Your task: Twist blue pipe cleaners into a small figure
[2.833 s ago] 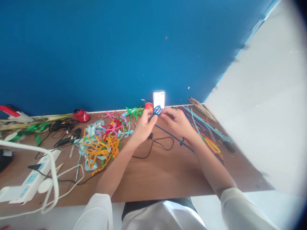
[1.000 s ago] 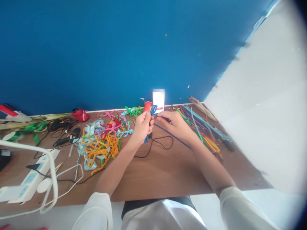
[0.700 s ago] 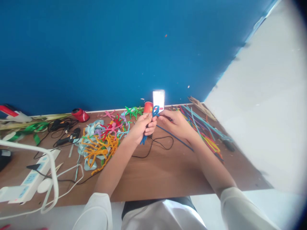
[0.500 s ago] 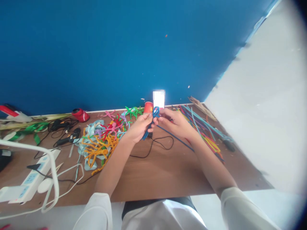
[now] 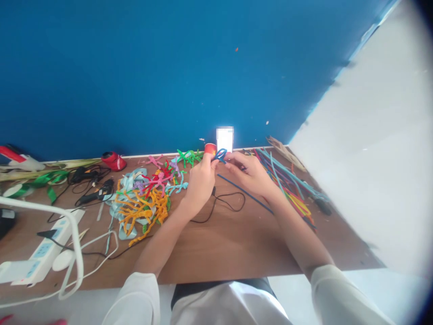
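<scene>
Head view: we see a blue wall [image 5: 152,81] rising behind the lit phone [image 5: 225,141].
Table [image 5: 237,248]: brown top, stretching from the phone towards us.
Fuzzy figures [image 5: 144,212]: heaped left of the phone.
Coloured strands [image 5: 287,180]: bundled right of the phone.
Left hand [image 5: 202,178]: left of the phone, nearer us; it has rolled over in the last half second, so we see its back. Its fingertips seem closed on the loop, though the knuckles hide much.
Right hand [image 5: 248,174]: right of the phone, nearer us, placed much as before, thumb and forefinger pinching the loop.
Blue loop [image 5: 221,155]: between our fingertips, just in front of the phone; it looks flatter now, and the tails below our left hand have gone from sight.
New hold: we judge the piece is being turned to another angle, its shaping unfinished.
</scene>
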The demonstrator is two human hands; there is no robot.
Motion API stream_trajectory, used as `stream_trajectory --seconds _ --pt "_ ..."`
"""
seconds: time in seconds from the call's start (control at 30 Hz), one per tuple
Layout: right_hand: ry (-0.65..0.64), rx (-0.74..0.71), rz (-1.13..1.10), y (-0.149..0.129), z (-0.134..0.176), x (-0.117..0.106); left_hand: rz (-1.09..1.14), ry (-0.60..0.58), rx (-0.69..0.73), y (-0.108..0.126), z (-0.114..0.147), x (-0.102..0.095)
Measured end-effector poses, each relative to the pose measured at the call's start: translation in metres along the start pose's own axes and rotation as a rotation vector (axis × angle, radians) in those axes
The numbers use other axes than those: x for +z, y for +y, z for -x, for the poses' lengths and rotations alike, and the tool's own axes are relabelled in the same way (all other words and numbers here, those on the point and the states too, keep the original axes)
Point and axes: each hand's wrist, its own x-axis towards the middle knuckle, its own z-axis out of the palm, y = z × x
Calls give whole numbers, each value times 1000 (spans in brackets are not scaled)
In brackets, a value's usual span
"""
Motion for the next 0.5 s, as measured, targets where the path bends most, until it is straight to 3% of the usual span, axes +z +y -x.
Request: stream_trajectory --seconds 0.1,0.2,0.5 --pt "-17 8 -2 -3 0 1 -24 29 12 -1 0 2" --pt "-44 -4 9 -6 0 1 94 -22 -63 -1 -2 2" --pt "-32 -49 53 -4 -1 -1 867 -353 -320 2 -6 -10"
